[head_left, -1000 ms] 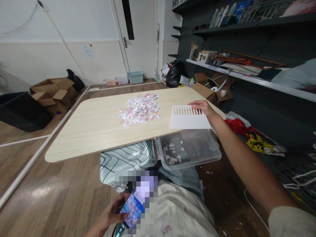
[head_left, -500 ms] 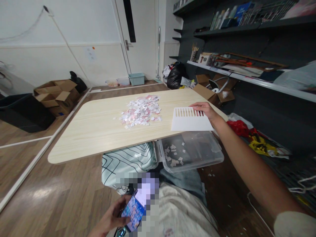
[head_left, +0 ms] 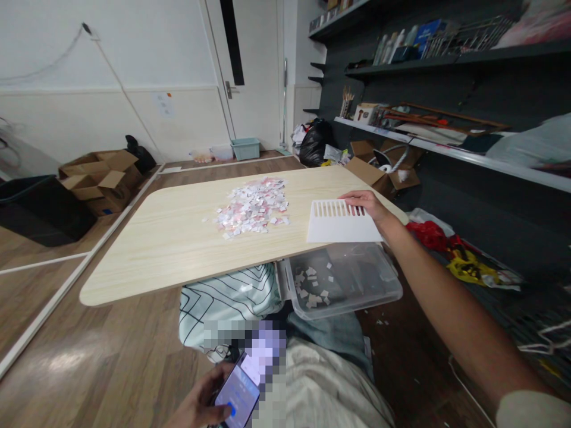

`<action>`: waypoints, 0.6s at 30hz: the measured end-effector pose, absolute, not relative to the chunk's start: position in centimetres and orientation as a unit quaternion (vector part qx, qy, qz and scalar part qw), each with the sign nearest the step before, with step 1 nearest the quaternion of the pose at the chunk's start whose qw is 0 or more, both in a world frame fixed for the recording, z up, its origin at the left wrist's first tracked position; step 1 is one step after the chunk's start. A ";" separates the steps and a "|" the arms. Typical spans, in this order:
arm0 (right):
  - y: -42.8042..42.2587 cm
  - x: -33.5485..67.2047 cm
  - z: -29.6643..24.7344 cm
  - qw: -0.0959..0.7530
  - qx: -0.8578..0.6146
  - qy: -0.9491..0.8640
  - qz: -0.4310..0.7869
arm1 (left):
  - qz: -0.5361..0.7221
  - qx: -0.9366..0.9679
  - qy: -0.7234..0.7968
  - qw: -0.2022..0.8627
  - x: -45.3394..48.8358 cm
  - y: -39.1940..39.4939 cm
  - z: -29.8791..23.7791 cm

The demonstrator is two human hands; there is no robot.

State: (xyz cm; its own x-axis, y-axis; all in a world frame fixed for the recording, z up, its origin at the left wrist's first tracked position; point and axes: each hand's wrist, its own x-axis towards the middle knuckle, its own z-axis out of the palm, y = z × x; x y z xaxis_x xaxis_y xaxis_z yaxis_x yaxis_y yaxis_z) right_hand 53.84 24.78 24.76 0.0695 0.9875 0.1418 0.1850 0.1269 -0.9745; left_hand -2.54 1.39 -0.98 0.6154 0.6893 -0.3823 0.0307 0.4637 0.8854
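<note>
At the bottom centre of the frame the left hand (head_left: 198,404) grips a phone (head_left: 236,404) with a lit screen, thumb curled over its near edge; part of the area beside it is blurred out. Just above, a patterned cloth (head_left: 223,297) lies under the near edge of the table (head_left: 147,255). Right of it, in the lower middle of the frame, a clear plastic bin (head_left: 352,279) sits below the table edge and holds a few small paper pieces on its left side. Directly above the bin, a white slotted card (head_left: 341,223) lies flat at the table's near right edge — the right hand (head_left: 368,202) rests on its far right corner, fingers extended and pressed down on the slotted strip, not pinching or lifting it. The forearm runs from the lower right corner of the frame. Further in, at mid-frame, a pile of small white and pink paper pieces (head_left: 252,208) is spread loosely on the table top, well apart from the card. To handle the card well, keep it flat against the wood, apply even pressure along its edge and keep that edge square to the pile — a tilted edge would likely ride over thin pieces. Cardboard boxes (head_left: 104,178) stand on the floor at the far left; shelves (head_left: 446,142) occupy the upper right.
</note>
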 end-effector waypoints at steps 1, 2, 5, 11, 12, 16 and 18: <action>24.8 53.8 24.8 0.507 -0.528 -0.555 0.396 | 0.215 0.470 0.381 0.766 -2.5 1.4 -1.0; 24.8 53.7 24.9 0.508 -0.528 -0.554 0.396 | 0.215 0.471 0.381 0.766 -2.5 1.3 -1.0; 24.6 53.4 25.1 0.511 -0.529 -0.546 0.402 | 0.216 0.482 0.383 0.757 -2.5 1.4 -0.9; 24.3 53.2 25.3 0.511 -0.533 -0.538 0.407 | 0.214 0.497 0.391 0.745 -2.6 1.6 -1.0; 24.3 53.2 25.3 0.510 -0.533 -0.538 0.409 | 0.215 0.501 0.391 0.741 -2.6 1.6 -1.0; 24.4 53.3 25.2 0.505 -0.537 -0.541 0.404 | 0.216 0.504 0.396 0.736 -2.2 1.5 -0.6; 24.5 53.4 25.3 0.505 -0.537 -0.548 0.397 | 0.218 0.498 0.397 0.740 -1.9 1.5 -0.2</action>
